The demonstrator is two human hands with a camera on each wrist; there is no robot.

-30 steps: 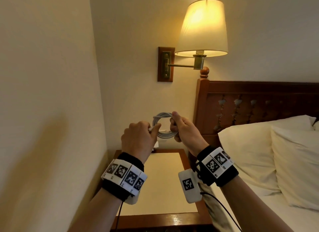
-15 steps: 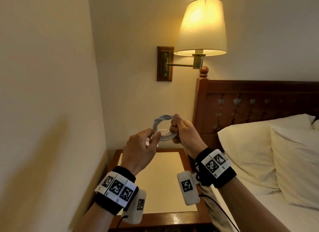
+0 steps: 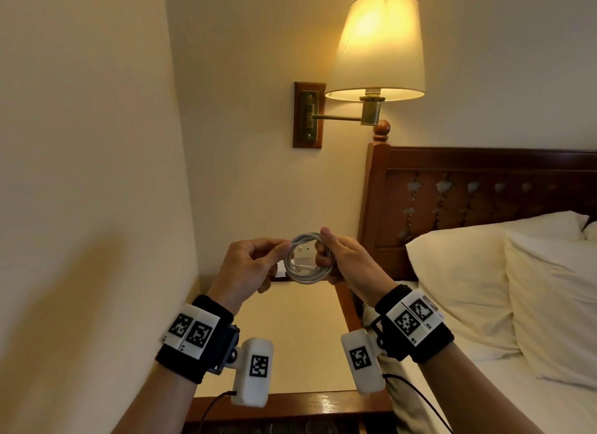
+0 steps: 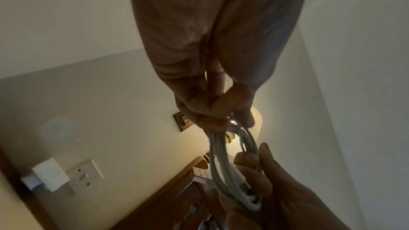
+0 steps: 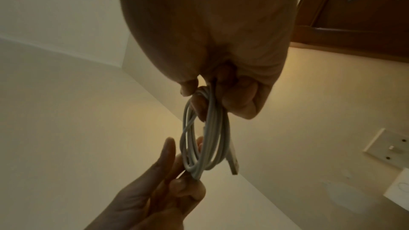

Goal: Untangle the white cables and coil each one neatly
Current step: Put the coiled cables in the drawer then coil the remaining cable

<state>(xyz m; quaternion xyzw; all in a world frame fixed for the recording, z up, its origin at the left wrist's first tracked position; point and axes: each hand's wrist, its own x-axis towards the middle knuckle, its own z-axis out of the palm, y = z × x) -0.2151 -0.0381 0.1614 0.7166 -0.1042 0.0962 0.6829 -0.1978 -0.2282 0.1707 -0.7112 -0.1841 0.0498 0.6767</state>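
A white cable (image 3: 307, 259) wound into a small round coil hangs in the air between both hands, above the bedside table. My left hand (image 3: 255, 265) pinches the coil's left edge between thumb and fingertips. My right hand (image 3: 342, 259) grips the right side, fingers curled round the loops. In the left wrist view the coil (image 4: 232, 160) runs from my left fingertips down into the right hand, a plug end sticking out beside it. The right wrist view shows the coil (image 5: 205, 139) edge-on with a connector (image 5: 233, 162) hanging free. No other cable is in view.
Below the hands stands a wooden bedside table (image 3: 290, 398) with a pale top. A lit wall lamp (image 3: 378, 45) hangs above. To the right are the wooden headboard (image 3: 484, 188) and white pillows (image 3: 484, 281). A wall socket with a white charger (image 4: 48, 176) sits low on the wall.
My left hand has rolled from knuckles-up to a thumb-and-fingertip pinch on the coil's left edge. The coil has turned to face me more fully. The right hand keeps its grip.
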